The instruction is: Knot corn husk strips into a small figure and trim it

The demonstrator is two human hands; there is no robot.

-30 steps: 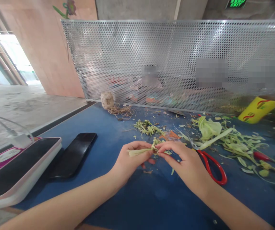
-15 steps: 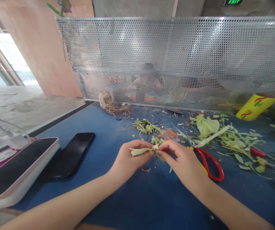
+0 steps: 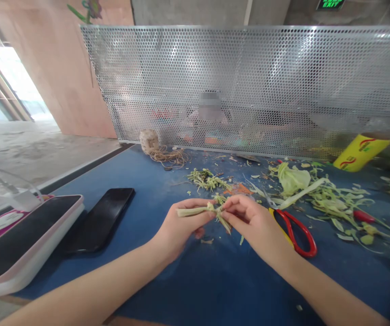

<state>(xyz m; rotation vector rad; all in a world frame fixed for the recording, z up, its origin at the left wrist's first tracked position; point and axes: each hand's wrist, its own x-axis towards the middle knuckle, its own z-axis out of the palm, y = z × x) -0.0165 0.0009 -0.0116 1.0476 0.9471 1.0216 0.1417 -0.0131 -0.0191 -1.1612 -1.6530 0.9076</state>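
Looks like the knotted plant strip just slid toward 9 o'clock, left hand pinching it, right hand pinching its 3 o'clock side, so the knot is probably easier to work.

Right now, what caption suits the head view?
Left hand and right hand hold pale plant strips over a blue table, red-handled scissors alongside.

A matt, fibrous pale-green knotted strip in the left hand; glossy flat black phone left of it; shiny silvery perforated metal panel beyond.
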